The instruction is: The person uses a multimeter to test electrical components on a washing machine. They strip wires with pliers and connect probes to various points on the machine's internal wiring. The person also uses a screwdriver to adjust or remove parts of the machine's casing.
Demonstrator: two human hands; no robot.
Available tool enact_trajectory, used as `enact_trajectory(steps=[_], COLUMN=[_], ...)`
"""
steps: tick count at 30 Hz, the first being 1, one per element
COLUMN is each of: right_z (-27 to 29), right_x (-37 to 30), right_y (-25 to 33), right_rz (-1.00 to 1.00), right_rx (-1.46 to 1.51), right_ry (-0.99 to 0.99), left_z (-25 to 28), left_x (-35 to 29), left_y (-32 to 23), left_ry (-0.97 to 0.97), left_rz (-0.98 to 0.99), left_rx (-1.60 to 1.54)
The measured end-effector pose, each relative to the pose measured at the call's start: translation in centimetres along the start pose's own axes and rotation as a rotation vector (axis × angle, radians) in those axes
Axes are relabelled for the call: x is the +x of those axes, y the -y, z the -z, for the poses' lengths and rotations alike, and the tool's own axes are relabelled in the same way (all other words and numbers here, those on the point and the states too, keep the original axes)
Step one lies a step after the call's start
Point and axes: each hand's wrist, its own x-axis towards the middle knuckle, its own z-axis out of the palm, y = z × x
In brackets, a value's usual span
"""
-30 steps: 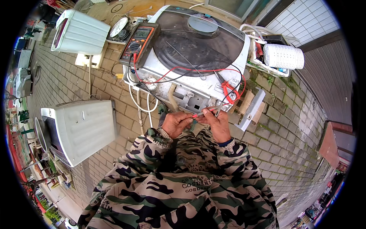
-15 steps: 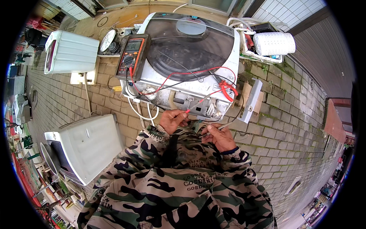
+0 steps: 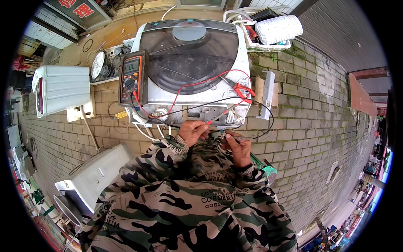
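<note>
Head view. Left hand [image 3: 193, 132]: closed, pinching red probe [image 3: 208, 122] near front edge of washing machine [image 3: 191, 63]. Right hand [image 3: 238, 147]: fingers curled around black probe [image 3: 230, 137], just below machine's opened control panel [image 3: 214, 113]. Both hands near each other, in front of machine. One multimeter [image 3: 131, 77], leaning on machine's left side; red and black leads running from it across lid. Washing machines: three counted — one under test, one white unit [image 3: 58, 88] at left, one white unit [image 3: 90, 178] at lower left, all on brick pavement [image 3: 310, 126].
</note>
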Motion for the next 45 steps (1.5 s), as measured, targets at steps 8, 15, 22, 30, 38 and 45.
enact_trajectory(steps=[8,15,22,30,38,45], right_z=[-1.9,-3.7,-3.9,-2.8,-3.7,-4.6], right_x=[-0.4,-1.0,-0.5,-0.7,-1.1,-1.7], right_y=[-1.7,-0.7,-2.2,-3.0,-2.2,-1.8], right_rz=[0.297,0.190,0.161,0.201,0.154,0.212], right_rx=[-0.281,-0.313,-0.274,-0.293,-0.253,-0.263], right_ry=[-0.133,-0.188,-0.277,-0.282,-0.263,-0.342], left_z=[1.1,1.4,2.0,2.0,2.2,2.3], left_x=[0.9,0.8,1.3,1.6,1.9,2.3], left_y=[0.3,-0.6,-0.2,1.0,1.5,1.2], left_ry=[0.094,0.117,0.153,0.159,0.078,0.157], left_rz=[-0.026,-0.002,-0.023,-0.061,-0.129,-0.084], left_rx=[-0.014,0.046,0.085,0.059,0.021,0.046])
